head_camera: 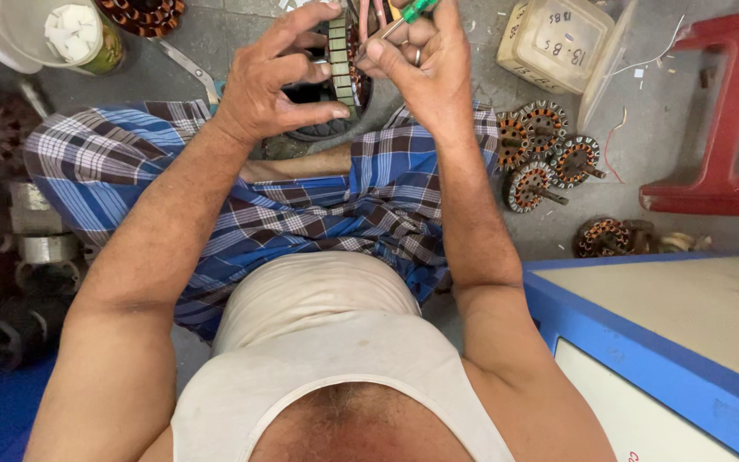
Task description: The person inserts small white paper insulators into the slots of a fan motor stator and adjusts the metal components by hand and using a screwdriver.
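My left hand grips a round motor stator, a ring of stacked metal plates with copper windings, held upright over my lap. My right hand is closed around a green-handled tool whose metal tip points into the stator's edge. Both hands meet at the top middle of the head view. The stator's far side is hidden behind my fingers.
Several wound stators lie on the grey floor to the right, another nearer. A clear plastic box, a red plastic stool, a blue-edged cabinet, and a plastic jar of white pieces surround me. Dark motor parts are stacked left.
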